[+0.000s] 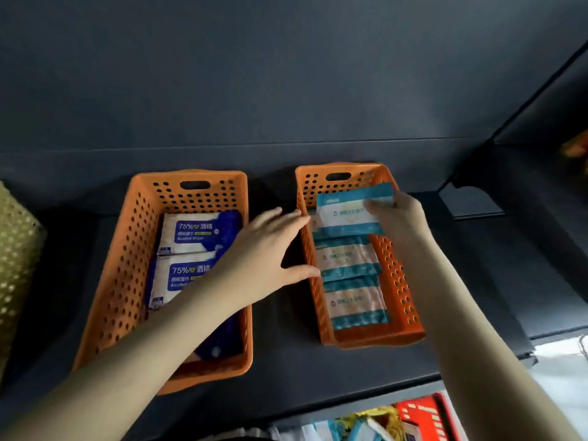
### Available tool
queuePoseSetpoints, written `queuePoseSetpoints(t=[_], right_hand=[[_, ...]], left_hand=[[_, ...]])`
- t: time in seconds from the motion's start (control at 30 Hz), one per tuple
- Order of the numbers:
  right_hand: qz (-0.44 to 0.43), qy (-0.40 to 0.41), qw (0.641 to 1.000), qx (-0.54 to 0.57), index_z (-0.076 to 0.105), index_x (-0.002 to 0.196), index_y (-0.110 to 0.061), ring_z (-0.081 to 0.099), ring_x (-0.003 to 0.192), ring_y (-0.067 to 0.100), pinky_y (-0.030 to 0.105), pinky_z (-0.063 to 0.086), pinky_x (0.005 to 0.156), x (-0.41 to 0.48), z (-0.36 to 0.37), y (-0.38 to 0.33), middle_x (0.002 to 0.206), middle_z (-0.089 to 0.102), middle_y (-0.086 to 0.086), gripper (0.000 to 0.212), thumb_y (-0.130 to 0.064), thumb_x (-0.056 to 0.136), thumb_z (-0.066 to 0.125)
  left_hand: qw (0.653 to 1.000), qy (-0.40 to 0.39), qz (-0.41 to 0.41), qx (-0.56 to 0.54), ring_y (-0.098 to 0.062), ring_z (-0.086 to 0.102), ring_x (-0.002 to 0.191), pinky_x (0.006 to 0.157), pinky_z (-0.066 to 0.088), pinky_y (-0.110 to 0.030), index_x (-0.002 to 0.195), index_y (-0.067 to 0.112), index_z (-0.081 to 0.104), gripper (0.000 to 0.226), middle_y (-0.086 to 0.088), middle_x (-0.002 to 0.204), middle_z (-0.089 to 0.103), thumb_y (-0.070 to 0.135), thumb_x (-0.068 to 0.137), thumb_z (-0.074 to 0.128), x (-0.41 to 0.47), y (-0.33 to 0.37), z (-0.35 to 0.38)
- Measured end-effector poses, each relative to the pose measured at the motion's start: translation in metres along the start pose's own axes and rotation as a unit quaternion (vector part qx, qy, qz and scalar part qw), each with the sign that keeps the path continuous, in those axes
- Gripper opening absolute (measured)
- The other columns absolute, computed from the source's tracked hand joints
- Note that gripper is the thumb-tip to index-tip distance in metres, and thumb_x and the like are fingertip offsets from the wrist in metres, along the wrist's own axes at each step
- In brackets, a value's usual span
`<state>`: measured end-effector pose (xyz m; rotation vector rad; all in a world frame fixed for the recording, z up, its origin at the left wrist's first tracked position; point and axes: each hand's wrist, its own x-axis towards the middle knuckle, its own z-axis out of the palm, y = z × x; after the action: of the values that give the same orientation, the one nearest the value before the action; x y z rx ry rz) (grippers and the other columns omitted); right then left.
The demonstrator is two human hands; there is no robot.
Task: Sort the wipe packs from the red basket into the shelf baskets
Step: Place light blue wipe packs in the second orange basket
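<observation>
Centre left of the frame, two white-and-blue wipe packs lie in an orange basket (pixel 127 249). The upper pack (pixel 197 232) reads "75% 酒精" and, blurrily, "Alcohol Wipes". The lower pack (pixel 179 276) reads "75% 酒精" and a half-hidden "Alcohol". Print on the teal pack (pixel 350 214), centre right, is too blurred to read.

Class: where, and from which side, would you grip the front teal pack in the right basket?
Probably from above, pinching the near sealed edge of the front teal pack. It lies flat, basket walls hug its sides, and the next pack crowds its far edge.
</observation>
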<state>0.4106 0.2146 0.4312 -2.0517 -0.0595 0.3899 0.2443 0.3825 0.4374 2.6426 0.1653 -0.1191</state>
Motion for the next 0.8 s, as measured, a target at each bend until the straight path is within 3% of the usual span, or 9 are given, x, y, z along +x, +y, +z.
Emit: queuePoseSetpoints(t=[0.07, 0.17, 0.27, 0.33, 0.37, 0.43, 0.57, 0.67, 0.8], right_hand=[[0.023, -0.029, 0.998, -0.056, 0.067, 0.099, -0.018, 0.070, 0.089, 0.030, 0.052, 0.057, 0.084, 0.017, 0.013, 0.000, 0.096, 0.073, 0.010, 0.012, -0.016, 0.087, 0.065], [0.068, -0.065, 0.994, -0.046, 0.064, 0.110, -0.017, 0.070, 0.089, 0.031, 0.054, 0.058, 0.082, 0.033, 0.026, 0.006, 0.099, 0.072, 0.009, 0.029, -0.022, 0.081, 0.068], [0.081, -0.063, 0.993, -0.050, 0.062, 0.112, -0.018, 0.069, 0.087, 0.021, 0.040, 0.059, 0.076, 0.037, 0.030, 0.017, 0.103, 0.070, 0.005, 0.022, -0.018, 0.090, 0.065], [0.012, -0.032, 0.994, -0.104, 0.058, 0.124, -0.018, 0.066, 0.085, 0.015, 0.026, 0.055, 0.065, 0.038, 0.031, 0.020, 0.106, 0.068, 0.001, 0.034, -0.020, 0.091, 0.067], [-0.034, -0.014, 0.989, -0.141, 0.056, 0.128, -0.018, 0.065, 0.088, 0.016, 0.027, 0.055, 0.067, 0.039, 0.032, 0.022, 0.108, 0.066, 0.000, 0.040, -0.021, 0.090, 0.068], [-0.100, 0.002, 0.972, -0.214, 0.055, 0.130, -0.017, 0.062, 0.104, 0.022, 0.038, 0.056, 0.087, 0.039, 0.035, 0.025, 0.119, 0.064, 0.006, 0.043, -0.021, 0.090, 0.068], [-0.133, -0.034, 0.936, -0.325, 0.062, 0.128, -0.013, 0.039, 0.134, 0.031, 0.042, 0.036, 0.112, 0.035, 0.044, 0.031, 0.149, 0.039, 0.010, 0.039, -0.022, 0.091, 0.067], [-0.124, -0.035, 0.935, -0.330, 0.064, 0.127, -0.023, 0.027, 0.139, 0.034, 0.049, 0.029, 0.116, 0.033, 0.049, 0.036, 0.153, 0.031, 0.005, 0.038, -0.025, 0.090, 0.067], [-0.121, -0.080, 0.949, -0.279, 0.062, 0.131, -0.017, 0.043, 0.132, 0.026, 0.037, 0.034, 0.113, 0.032, 0.052, 0.036, 0.145, 0.044, 0.005, 0.042, -0.027, 0.091, 0.067]], left_hand=[[1.000, -0.009, 0.004, 0.026, -0.012, 0.007, 0.149, 0.119, 0.018, -0.044, 0.154, 0.031, 0.020, 0.095, 0.014, 0.161, 0.018, 0.077, 0.075, 0.046, 0.006, -0.004, 0.000], [0.999, 0.026, 0.021, 0.026, -0.013, 0.010, 0.149, 0.117, 0.020, -0.046, 0.150, 0.032, 0.033, 0.096, 0.015, 0.159, 0.023, 0.086, 0.070, 0.036, 0.009, -0.013, 0.004], [0.996, 0.062, 0.053, 0.029, -0.014, 0.016, 0.147, 0.111, 0.018, -0.041, 0.144, 0.027, 0.044, 0.093, 0.013, 0.157, 0.028, 0.084, 0.071, 0.034, 0.009, -0.018, 0.011], [0.995, 0.070, 0.059, 0.028, -0.013, 0.019, 0.146, 0.109, 0.017, -0.039, 0.142, 0.025, 0.047, 0.091, 0.013, 0.156, 0.030, 0.082, 0.073, 0.036, 0.010, -0.019, 0.012], [0.995, 0.074, 0.060, 0.030, -0.013, 0.021, 0.146, 0.108, 0.017, -0.039, 0.142, 0.024, 0.048, 0.091, 0.012, 0.156, 0.031, 0.082, 0.073, 0.037, 0.010, -0.019, 0.013], [0.995, 0.079, 0.061, 0.028, -0.013, 0.023, 0.145, 0.108, 0.017, -0.038, 0.141, 0.024, 0.048, 0.091, 0.012, 0.156, 0.032, 0.082, 0.073, 0.037, 0.010, -0.019, 0.013], [0.995, 0.073, 0.057, 0.023, -0.014, 0.023, 0.146, 0.107, 0.015, -0.036, 0.143, 0.025, 0.046, 0.092, 0.013, 0.157, 0.029, 0.082, 0.072, 0.037, 0.010, -0.018, 0.013], [0.996, 0.070, 0.050, 0.017, -0.013, 0.021, 0.146, 0.111, 0.018, -0.038, 0.144, 0.026, 0.044, 0.093, 0.015, 0.157, 0.026, 0.083, 0.071, 0.036, 0.009, -0.018, 0.013], [0.997, 0.066, 0.047, 0.019, -0.012, 0.022, 0.146, 0.113, 0.022, -0.044, 0.144, 0.029, 0.042, 0.096, 0.016, 0.158, 0.026, 0.087, 0.068, 0.034, 0.010, -0.018, 0.013]])
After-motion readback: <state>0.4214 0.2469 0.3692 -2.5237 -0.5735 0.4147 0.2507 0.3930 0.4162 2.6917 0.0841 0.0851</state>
